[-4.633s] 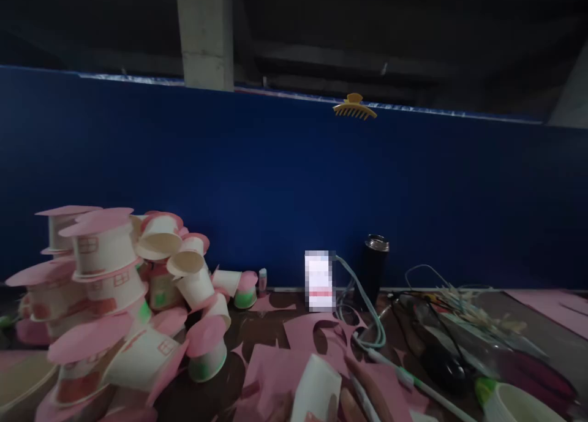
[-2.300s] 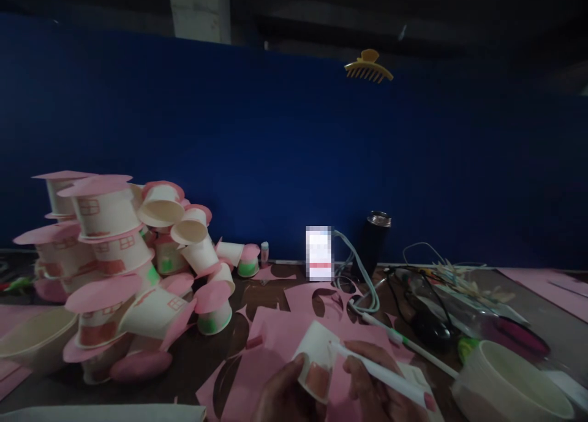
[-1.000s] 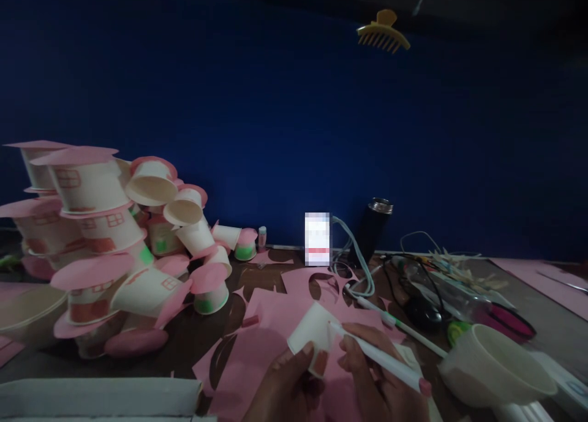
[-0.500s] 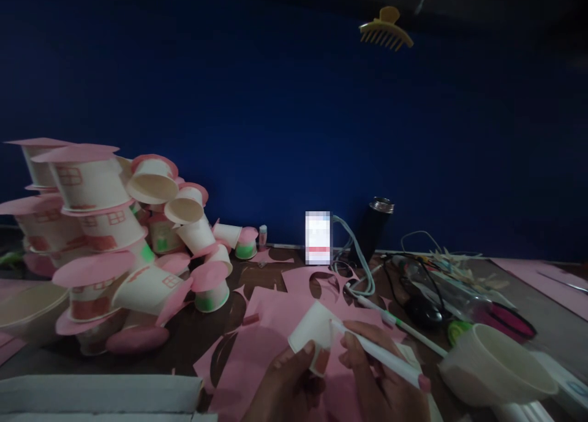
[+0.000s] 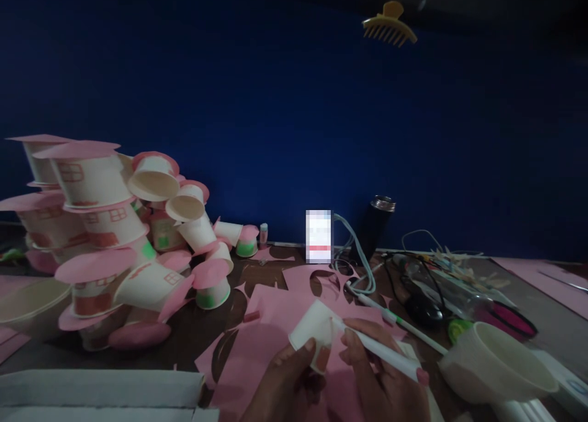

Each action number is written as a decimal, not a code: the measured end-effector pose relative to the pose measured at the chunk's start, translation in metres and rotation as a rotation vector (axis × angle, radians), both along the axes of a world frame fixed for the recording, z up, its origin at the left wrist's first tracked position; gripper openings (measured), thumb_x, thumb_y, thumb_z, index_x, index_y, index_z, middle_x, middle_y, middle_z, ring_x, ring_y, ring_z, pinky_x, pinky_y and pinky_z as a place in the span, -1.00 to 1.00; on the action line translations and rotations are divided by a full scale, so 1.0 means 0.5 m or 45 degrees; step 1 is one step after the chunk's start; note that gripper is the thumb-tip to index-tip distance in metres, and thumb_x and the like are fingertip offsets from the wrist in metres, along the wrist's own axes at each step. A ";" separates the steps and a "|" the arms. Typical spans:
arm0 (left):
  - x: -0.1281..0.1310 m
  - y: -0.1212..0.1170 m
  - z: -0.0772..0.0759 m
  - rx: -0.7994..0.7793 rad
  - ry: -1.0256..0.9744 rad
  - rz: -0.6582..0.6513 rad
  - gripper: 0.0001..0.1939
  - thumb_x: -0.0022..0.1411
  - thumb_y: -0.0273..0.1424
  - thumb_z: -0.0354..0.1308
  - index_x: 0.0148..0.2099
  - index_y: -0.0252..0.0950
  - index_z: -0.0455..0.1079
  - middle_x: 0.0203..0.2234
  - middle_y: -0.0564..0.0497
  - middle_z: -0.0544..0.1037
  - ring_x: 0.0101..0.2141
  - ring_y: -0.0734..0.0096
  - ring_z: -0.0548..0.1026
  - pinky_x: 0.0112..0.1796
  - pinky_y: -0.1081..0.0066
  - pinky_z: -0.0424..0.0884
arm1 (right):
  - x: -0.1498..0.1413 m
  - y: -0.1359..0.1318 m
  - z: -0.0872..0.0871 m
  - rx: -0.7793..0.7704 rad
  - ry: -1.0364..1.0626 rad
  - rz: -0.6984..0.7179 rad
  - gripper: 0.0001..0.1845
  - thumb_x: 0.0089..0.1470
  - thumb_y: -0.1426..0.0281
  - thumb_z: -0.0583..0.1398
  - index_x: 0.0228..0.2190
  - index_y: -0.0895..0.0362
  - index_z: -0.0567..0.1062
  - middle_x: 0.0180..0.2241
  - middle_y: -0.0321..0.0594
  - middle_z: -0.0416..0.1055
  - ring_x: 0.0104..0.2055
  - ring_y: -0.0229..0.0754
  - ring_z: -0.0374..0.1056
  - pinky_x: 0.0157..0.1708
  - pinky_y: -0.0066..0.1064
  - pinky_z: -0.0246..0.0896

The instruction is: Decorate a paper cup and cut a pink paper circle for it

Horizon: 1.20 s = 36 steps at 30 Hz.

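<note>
A small white paper cup [image 5: 310, 325] with a reddish patch drawn on it is tilted in my left hand [image 5: 282, 382], the thumb pressed against its side. My right hand [image 5: 374, 373] is closed around a white marker [image 5: 390, 352] with a pink end, and the marker's tip touches or nearly touches the cup's side. Pink paper [image 5: 257, 348] lies beneath both hands. To the left is a pile of similar cups [image 5: 98, 180] with pink paper discs on them, some with windows and doors drawn in red.
At the right stands a cream-coloured bowl or stack of cups [image 5: 496, 364]. Behind it lie a black computer mouse [image 5: 425, 310] and a clear plastic bottle [image 5: 448, 293]. A dark flask [image 5: 374, 229] and a lit phone [image 5: 318, 237] stand at the back. A white box [image 5: 101, 388] is front left.
Both hands keep their grip on the cup and marker, with almost no movement. The whole view has shifted very slightly.
</note>
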State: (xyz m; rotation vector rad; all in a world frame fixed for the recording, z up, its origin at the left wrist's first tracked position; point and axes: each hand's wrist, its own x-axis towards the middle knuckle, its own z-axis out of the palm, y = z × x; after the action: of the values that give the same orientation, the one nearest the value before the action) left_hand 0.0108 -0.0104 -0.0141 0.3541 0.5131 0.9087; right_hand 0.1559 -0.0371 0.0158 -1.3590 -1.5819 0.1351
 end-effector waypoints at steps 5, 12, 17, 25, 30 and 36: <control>-0.001 -0.003 0.005 0.030 -0.051 -0.011 -0.73 0.08 -0.31 0.31 -0.22 -0.40 0.53 -0.44 -0.04 0.50 -0.46 0.48 0.36 -0.37 0.46 0.23 | -0.005 0.000 0.001 -0.004 0.058 0.013 -0.83 0.20 0.30 0.12 -0.24 0.07 0.48 -0.37 -0.22 0.55 -0.43 -0.15 0.55 -0.49 -0.48 0.49; -0.002 0.000 -0.004 0.012 -0.060 0.006 -0.75 0.09 -0.32 0.31 -0.22 -0.40 0.53 -0.46 -0.03 0.50 -0.51 0.52 0.34 -0.44 0.48 0.20 | -0.008 -0.002 0.001 -0.048 0.060 0.055 -0.83 0.21 0.30 0.11 -0.24 0.06 0.48 -0.36 -0.20 0.54 -0.37 -0.15 0.56 -0.50 -0.52 0.50; -0.001 0.002 -0.006 0.010 -0.047 0.008 -0.76 0.11 -0.33 0.29 -0.24 -0.42 0.53 -0.46 -0.04 0.51 -0.51 0.52 0.34 -0.44 0.49 0.19 | -0.006 -0.004 0.004 -0.035 -0.043 0.037 -0.84 0.20 0.30 0.11 -0.27 0.04 0.48 -0.41 -0.22 0.55 -0.41 -0.16 0.55 -0.57 -0.53 0.45; -0.004 0.000 -0.006 0.002 -0.068 -0.009 -0.77 0.12 -0.33 0.28 -0.26 -0.42 0.53 -0.42 -0.09 0.54 -0.41 0.41 0.42 -0.38 0.45 0.24 | -0.011 -0.002 0.003 -0.041 -0.015 0.049 -0.85 0.20 0.29 0.12 -0.28 0.04 0.48 -0.40 -0.24 0.55 -0.43 -0.19 0.55 -0.55 -0.56 0.45; -0.005 0.002 0.001 -0.016 -0.047 -0.007 -0.78 0.07 -0.33 0.32 -0.27 -0.40 0.52 -0.45 -0.06 0.54 -0.41 0.40 0.43 -0.36 0.45 0.26 | -0.013 -0.005 0.004 -0.063 0.042 0.053 -0.83 0.20 0.28 0.12 -0.27 0.04 0.49 -0.41 -0.21 0.57 -0.47 -0.19 0.54 -0.56 -0.54 0.46; -0.002 0.003 0.003 -0.096 -0.022 0.018 -0.73 -0.03 -0.34 0.39 -0.28 -0.42 0.53 -0.41 -0.07 0.56 -0.40 0.43 0.43 -0.35 0.47 0.28 | -0.005 -0.008 0.008 0.032 0.036 -0.133 -0.82 0.18 0.26 0.12 -0.29 0.04 0.49 -0.48 -0.29 0.57 -0.53 -0.23 0.53 -0.53 -0.56 0.43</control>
State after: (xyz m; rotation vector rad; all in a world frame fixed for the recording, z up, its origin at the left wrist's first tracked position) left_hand 0.0096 -0.0087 -0.0127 0.2745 0.5326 0.9027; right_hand 0.1532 -0.0410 0.0200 -1.4110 -1.4813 0.0701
